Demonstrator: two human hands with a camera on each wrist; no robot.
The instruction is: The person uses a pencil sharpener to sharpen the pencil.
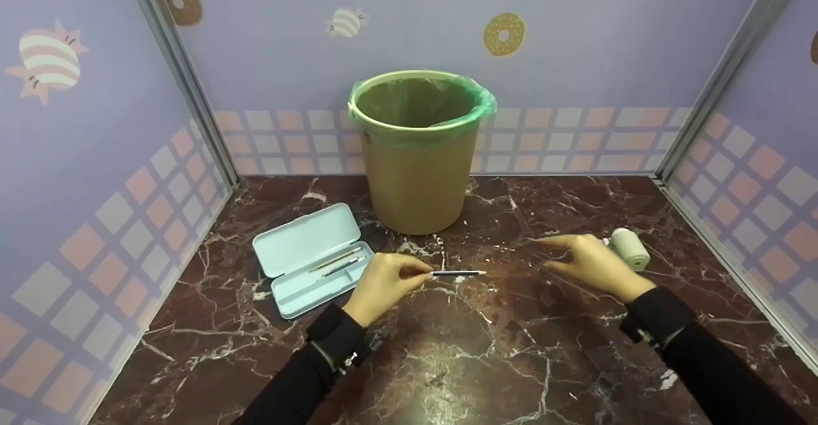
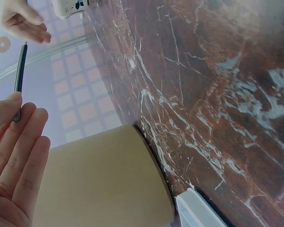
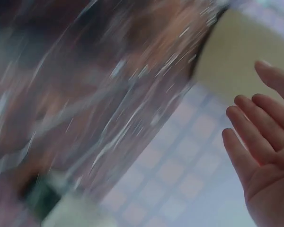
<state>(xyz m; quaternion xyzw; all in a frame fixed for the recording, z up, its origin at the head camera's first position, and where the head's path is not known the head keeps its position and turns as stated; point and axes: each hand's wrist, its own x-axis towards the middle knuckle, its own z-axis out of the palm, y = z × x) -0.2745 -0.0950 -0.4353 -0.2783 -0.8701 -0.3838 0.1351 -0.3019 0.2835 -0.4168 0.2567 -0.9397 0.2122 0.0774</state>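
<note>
Between thumb and fingertips my left hand (image 1: 388, 282) pinches a dark pencil (image 1: 457, 273) by one end, its sharpened tip pointing right toward the other hand. The left wrist view shows the same pencil (image 2: 21, 71) standing out from the thumb and fingers. My right hand (image 1: 591, 264) holds nothing; its fingers reach left, apart from the pencil tip. In the right wrist view the fingers of this hand (image 3: 265, 142) are extended. Just beyond the right hand is a pale green, rounded device (image 1: 629, 249), probably a pencil sharpener.
Left of the left hand lies an open light blue pencil case (image 1: 307, 239) with pencils (image 1: 339, 265) in its tray. A tan bin (image 1: 418, 176) with a green liner stands at the back. Patterned panels (image 1: 575, 48) enclose the dark marbled table (image 1: 447, 348).
</note>
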